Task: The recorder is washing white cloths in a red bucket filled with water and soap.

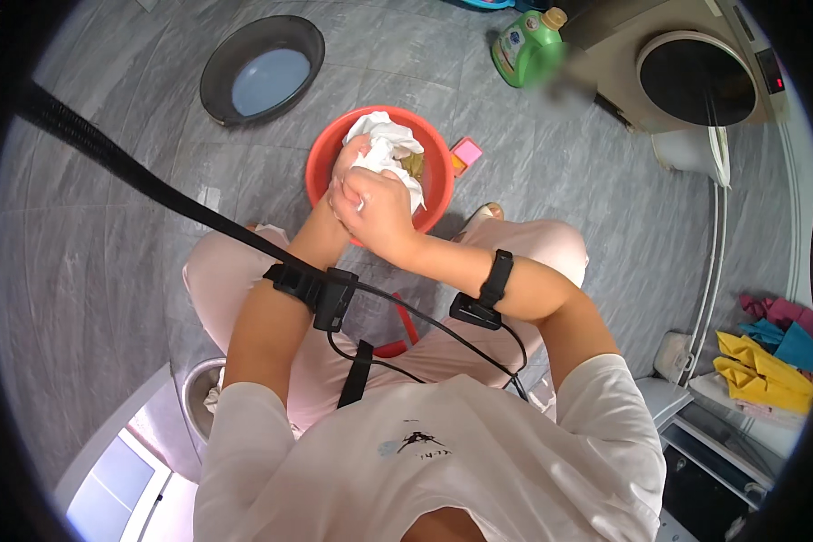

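A bunched white cloth (384,135) hangs over and into a red-orange basin (440,185) in front of me. My left hand (349,161) grips the cloth near the basin's left side, its fingers partly hidden by the folds. Against it, my right hand (377,203) is closed with the fingers curled on the same cloth; a bit of white shows between them. Something yellowish-brown (413,165) lies in the basin beside the cloth, too covered to name. Just outside the right rim is a small pink and orange block-like item (465,154).
A dark grey basin with liquid (312,54) stands at the far left on the grey tiled floor (108,208). Far right are a green detergent jug (528,50) and a front-loading washing machine (619,54). Colourful cloths (759,370) lie at right. Black cables (181,210) cross over my arms.
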### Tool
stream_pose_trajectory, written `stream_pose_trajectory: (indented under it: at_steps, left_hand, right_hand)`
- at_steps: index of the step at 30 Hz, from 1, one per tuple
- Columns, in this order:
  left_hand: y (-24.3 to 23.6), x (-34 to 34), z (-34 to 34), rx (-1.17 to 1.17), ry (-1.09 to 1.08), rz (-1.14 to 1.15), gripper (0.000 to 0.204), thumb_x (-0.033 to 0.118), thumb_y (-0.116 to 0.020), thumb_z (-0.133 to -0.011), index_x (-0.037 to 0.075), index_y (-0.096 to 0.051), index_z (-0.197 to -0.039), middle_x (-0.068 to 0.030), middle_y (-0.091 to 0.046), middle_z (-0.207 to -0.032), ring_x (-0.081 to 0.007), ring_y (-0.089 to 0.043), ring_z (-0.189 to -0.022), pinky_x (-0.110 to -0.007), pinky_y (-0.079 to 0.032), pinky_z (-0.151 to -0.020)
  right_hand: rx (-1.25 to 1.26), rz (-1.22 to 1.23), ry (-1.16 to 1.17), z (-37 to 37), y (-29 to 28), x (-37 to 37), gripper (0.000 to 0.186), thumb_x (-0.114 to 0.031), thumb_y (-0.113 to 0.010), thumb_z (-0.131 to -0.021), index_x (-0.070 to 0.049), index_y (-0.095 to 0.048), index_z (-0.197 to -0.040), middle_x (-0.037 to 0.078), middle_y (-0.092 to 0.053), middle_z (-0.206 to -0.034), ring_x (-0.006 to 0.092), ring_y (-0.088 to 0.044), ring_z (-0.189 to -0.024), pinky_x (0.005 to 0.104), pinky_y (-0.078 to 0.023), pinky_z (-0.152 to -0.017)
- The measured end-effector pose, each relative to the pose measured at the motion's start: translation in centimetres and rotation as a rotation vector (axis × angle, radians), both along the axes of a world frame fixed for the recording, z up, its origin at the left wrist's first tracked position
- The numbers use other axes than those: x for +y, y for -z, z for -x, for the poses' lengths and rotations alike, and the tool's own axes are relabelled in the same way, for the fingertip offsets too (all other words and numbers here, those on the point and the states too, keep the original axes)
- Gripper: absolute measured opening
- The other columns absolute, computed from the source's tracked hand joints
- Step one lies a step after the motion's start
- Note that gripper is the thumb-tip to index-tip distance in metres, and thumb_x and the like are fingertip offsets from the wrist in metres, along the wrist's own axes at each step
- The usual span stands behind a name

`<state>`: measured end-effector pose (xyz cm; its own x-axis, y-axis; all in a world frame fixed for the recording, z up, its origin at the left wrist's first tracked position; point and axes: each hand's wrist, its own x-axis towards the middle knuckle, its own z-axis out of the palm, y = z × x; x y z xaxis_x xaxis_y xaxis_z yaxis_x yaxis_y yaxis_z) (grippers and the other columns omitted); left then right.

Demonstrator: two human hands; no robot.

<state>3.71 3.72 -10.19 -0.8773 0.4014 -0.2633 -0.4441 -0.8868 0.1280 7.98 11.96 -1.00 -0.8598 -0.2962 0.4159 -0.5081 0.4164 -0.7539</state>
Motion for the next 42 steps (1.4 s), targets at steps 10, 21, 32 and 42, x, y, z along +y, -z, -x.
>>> stream_pose_trajectory:
  at_steps: [10,21,32,42]
  left_hand:
    - [-6.6,0.3,1.6,-0.256,-0.129,0.289,0.046,0.047,-0.045,-0.091,0.004,-0.054,-0.108,-0.0109,-0.063,-0.103,-0.0291,-0.061,-0.096,-0.045,-0.047,-0.088]
    - [-8.4,3.9,-0.1,-0.194,-0.219,0.378,0.064,0.063,-0.026,-0.091,0.011,-0.042,-0.126,-0.0097,-0.052,-0.124,-0.0245,-0.047,-0.119,-0.039,-0.036,-0.101]
    - [1.3,-0.8,0.6,0.069,0.015,0.023,0.053,0.054,-0.035,-0.093,0.011,-0.05,-0.12,-0.0086,-0.056,-0.114,-0.026,-0.055,-0.107,-0.042,-0.045,-0.092]
    - [-0.8,1.7,0.2,0.209,0.003,0.512,0.053,0.052,-0.034,-0.093,0.01,-0.05,-0.12,-0.0086,-0.056,-0.115,-0.0255,-0.055,-0.106,-0.042,-0.045,-0.092]
  right_hand:
    - [-0.492,0.36,0.331,8.0,3.3,3.4,0.031,-0.03,-0.054,-0.089,-0.003,-0.052,-0.103,0.009,-0.057,-0.092,0.0142,-0.052,-0.082,0.0294,-0.044,-0.069]
    - [-0.409,0.114,0.545,7.1,4.2,3.3,0.043,-0.034,-0.07,-0.078,0.005,-0.057,-0.091,0.018,-0.057,-0.094,0.0319,-0.058,-0.09,0.0383,-0.046,-0.079]
    - [0.178,-0.03,-0.221,1.4,-2.1,1.7,0.022,-0.013,-0.071,-0.063,-0.006,-0.05,-0.062,0.007,-0.05,-0.07,0.0262,-0.055,-0.066,0.0353,-0.043,-0.056]
    - [0.282,-0.178,0.019,6.5,2.5,3.0,0.012,-0.017,-0.066,-0.068,-0.008,-0.059,-0.065,0.009,-0.057,-0.071,0.0287,-0.058,-0.065,0.0384,-0.045,-0.056]
